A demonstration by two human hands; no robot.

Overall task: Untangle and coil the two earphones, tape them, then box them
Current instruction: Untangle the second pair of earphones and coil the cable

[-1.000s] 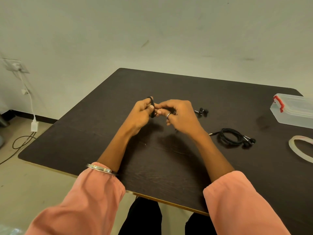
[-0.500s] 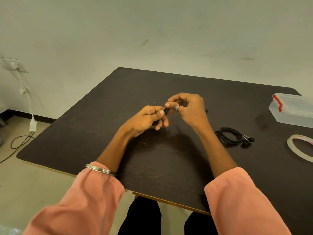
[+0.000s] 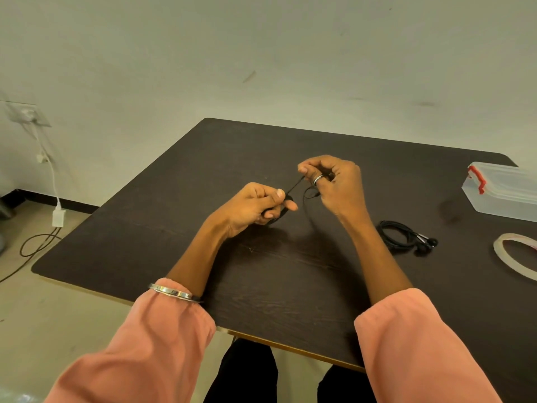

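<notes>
A: Starting at the left, what is the left hand (image 3: 255,206) doing?

B: It is held over the middle of the desk (image 3: 180,228), fingers curled round a small bundle of black cable, thumb pressed on top. That is the earphone being coiled (image 3: 295,186).

A: And the strand running up and to the right?

B: It is taut between the two hands. The right hand (image 3: 334,183) pinches it between thumb and forefinger, the other fingers curled in, and a slack loop hangs just below that hand.

A: Where is the other one?

B: The second earphone (image 3: 405,237) lies already coiled on the desk, nearer the right edge, apart from both hands. I cannot see tape on it. Further right, the clear box (image 3: 505,196) with red clips sits by the far right corner, lid apparently on, and the tape roll (image 3: 514,257) lies at the right edge, partly cut off.

A: What could go wrong?

B: I would judge the bundle in the left hand the weak point. If the thumb eases, the turns could spring apart. Pulling the strand too tight might drag loops out, and the hanging loop could knot into the next turn.
</notes>
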